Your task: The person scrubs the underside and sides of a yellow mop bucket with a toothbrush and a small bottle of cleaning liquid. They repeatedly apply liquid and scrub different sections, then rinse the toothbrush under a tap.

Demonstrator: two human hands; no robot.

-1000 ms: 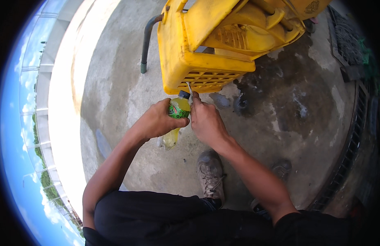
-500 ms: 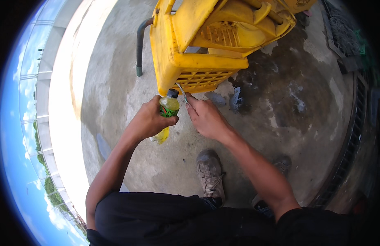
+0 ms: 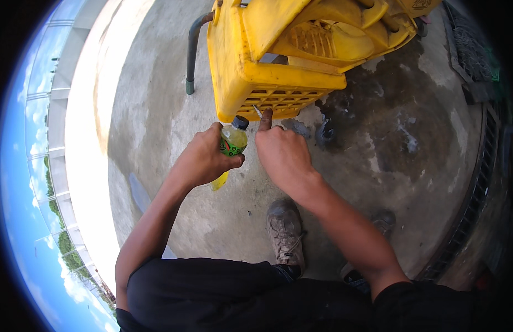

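Note:
A clear plastic bottle (image 3: 233,136) with a dark cap (image 3: 240,122), a green label and yellow contents is tilted in front of me. My left hand (image 3: 205,156) is wrapped round it, thumb across the label. Just right of the cap, my right hand (image 3: 284,152) is closed, its index finger stretched along a thin, pale metal tool (image 3: 257,111) with a pointed tip; its exact kind cannot be made out. That tip lies in front of the slatted grate of a yellow plastic mop wringer (image 3: 298,76). Whether it touches the grate, I cannot tell.
A grey bent metal tube (image 3: 191,61) sticks out left of the wringer. Wet dark patches (image 3: 378,116) stain the concrete floor (image 3: 168,127). A drain grating (image 3: 469,210) curves along the right. My shoe (image 3: 284,227) stands below my hands.
My right hand has turned over, its back now up and the index finger pointing forward along the tool. The bottle has tipped slightly to the right in my left hand.

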